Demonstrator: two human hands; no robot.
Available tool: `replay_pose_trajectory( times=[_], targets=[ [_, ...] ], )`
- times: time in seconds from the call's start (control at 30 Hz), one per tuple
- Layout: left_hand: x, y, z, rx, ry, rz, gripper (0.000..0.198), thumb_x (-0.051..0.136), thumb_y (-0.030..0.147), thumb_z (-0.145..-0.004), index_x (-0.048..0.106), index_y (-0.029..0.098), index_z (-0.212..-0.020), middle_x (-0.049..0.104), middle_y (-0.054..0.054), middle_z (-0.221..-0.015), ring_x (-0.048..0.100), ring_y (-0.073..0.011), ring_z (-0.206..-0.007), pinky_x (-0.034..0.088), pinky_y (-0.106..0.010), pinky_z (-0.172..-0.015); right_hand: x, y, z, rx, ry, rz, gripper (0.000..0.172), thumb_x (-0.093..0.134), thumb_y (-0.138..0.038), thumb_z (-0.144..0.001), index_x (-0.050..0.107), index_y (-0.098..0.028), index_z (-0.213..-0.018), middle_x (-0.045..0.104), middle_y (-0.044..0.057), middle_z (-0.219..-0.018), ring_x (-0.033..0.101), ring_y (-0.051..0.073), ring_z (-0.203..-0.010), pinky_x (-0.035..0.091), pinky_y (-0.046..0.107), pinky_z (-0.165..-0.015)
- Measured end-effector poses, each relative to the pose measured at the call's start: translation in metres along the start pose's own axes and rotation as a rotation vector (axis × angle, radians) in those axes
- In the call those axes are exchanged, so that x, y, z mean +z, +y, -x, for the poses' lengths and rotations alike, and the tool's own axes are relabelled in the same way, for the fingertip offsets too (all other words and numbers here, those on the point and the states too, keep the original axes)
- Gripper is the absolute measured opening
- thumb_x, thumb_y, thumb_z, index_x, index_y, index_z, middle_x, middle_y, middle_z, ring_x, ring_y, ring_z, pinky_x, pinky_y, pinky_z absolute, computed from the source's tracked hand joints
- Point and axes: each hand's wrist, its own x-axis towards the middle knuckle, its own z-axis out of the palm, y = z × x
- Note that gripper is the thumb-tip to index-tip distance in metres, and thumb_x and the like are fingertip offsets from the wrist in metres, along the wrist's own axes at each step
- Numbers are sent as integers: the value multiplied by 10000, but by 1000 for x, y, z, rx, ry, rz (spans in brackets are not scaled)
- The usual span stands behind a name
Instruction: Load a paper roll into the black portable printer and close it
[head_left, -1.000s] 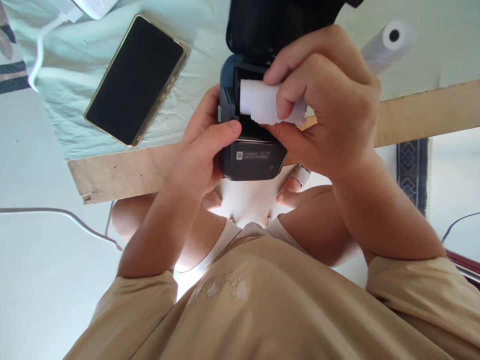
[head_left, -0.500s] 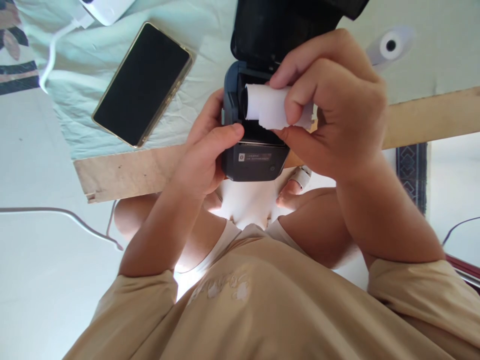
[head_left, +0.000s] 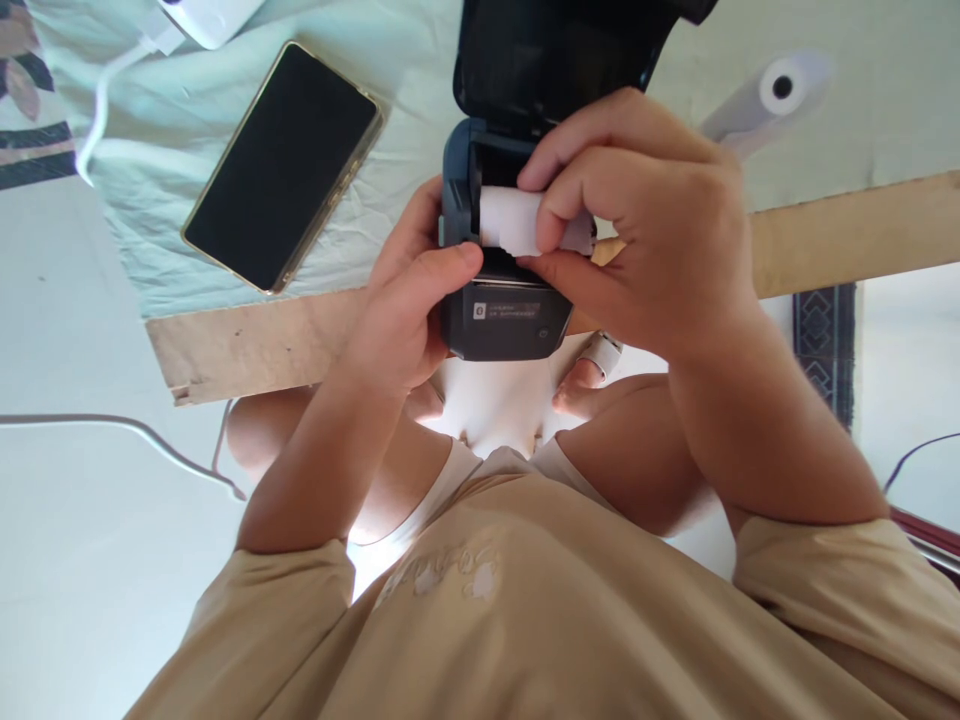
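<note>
A dark receipt printer (head_left: pixel 510 325) sits at the table's near edge with its black lid (head_left: pixel 555 60) tipped back. My left hand (head_left: pixel 416 290) grips the printer's left side, thumb on the rim and the other fingers partly hidden behind it. Between the thumb and fingers of my right hand (head_left: pixel 637 220) is a white paper roll (head_left: pixel 510 215), lying crosswise in the printer's opened compartment. The roll's right end is partly covered by my fingers. Whether it touches the compartment's floor I cannot tell.
A phone (head_left: pixel 283 165) in a clear case lies left of the printer on the pale green cloth (head_left: pixel 405 60). Another paper roll (head_left: pixel 780 90) is at the back right. A white device (head_left: pixel 214 20) with a cable is at the top left. The table's wooden edge (head_left: pixel 255 345) runs in front.
My right hand has moved left and slightly down, bringing the paper roll deeper into the printer's compartment. The printer and its lid have shifted slightly left, with my left hand still gripping it.
</note>
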Motion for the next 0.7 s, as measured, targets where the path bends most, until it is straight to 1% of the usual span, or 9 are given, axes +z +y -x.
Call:
replay_pose_trajectory(
  times=[0.07,0.13,0.27,0.33,0.43,0.53,0.6,0.63,0.7],
  targets=[
    [1,1,0,-14,18,-12,206,597,296,-789,611,203,-973,608,5,-744,586,-131,-673,441,-237,-570,0,1,0,5,-1,6,132,580,-79,-740,552,-201,-698,666,-29,-976,622,97,-812,455,239,-675],
    [1,4,1,-40,32,-29,208,598,299,-781,618,207,-967,613,4,-750,570,-127,-681,444,-237,-584,1,1,1,11,0,29,147,575,-63,-720,554,-208,-710,668,-28,-927,627,109,-785,455,249,-666],
    [2,5,1,-51,6,-79,277,637,323,-731,622,228,-991,648,-9,-810,607,-179,-780,459,-268,-597,0,-1,0,49,10,125,175,535,-41,-697,506,-211,-726,655,-21,-790,639,149,-755,455,287,-663],
    [2,4,1,-22,21,-76,254,608,320,-751,615,230,-988,648,-16,-800,632,-211,-842,479,-287,-623,-1,-4,-1,27,51,159,168,528,-51,-711,487,-213,-733,647,-25,-768,634,148,-741,442,290,-650],
    [1,1,1,-12,20,-58,246,580,296,-764,608,215,-995,653,-27,-798,653,-238,-902,511,-307,-692,-3,-6,-1,-18,143,132,142,540,-87,-732,461,-205,-736,630,-37,-743,629,136,-731,415,281,-639],
    [-3,1,-1,-37,18,-69,270,571,352,-773,616,226,-1007,654,-32,-749,661,-258,-925,525,-311,-720,-3,-4,1,-63,220,29,120,537,-119,-740,454,-203,-764,623,-33,-756,638,136,-752,421,272,-644],
    [-4,1,-2,-46,11,-90,302,600,390,-750,624,233,-1007,649,-29,-708,663,-266,-925,527,-307,-734,-3,-3,2,-111,257,-4,132,533,-118,-715,472,-207,-791,615,-28,-740,647,143,-750,435,268,-630],
    [-4,2,-2,-47,4,-100,311,622,399,-732,629,233,-994,652,-27,-705,663,-267,-922,527,-304,-741,-3,-4,3,-123,260,4,146,539,-117,-692,484,-206,-794,612,-25,-731,647,148,-743,435,270,-623],
    [-1,5,-1,-39,8,-109,279,635,409,-730,638,228,-943,659,-25,-721,668,-257,-902,526,-294,-740,-4,-8,4,-86,184,63,158,545,-115,-661,504,-202,-786,607,-19,-716,633,153,-739,422,281,-635]
  ],
)
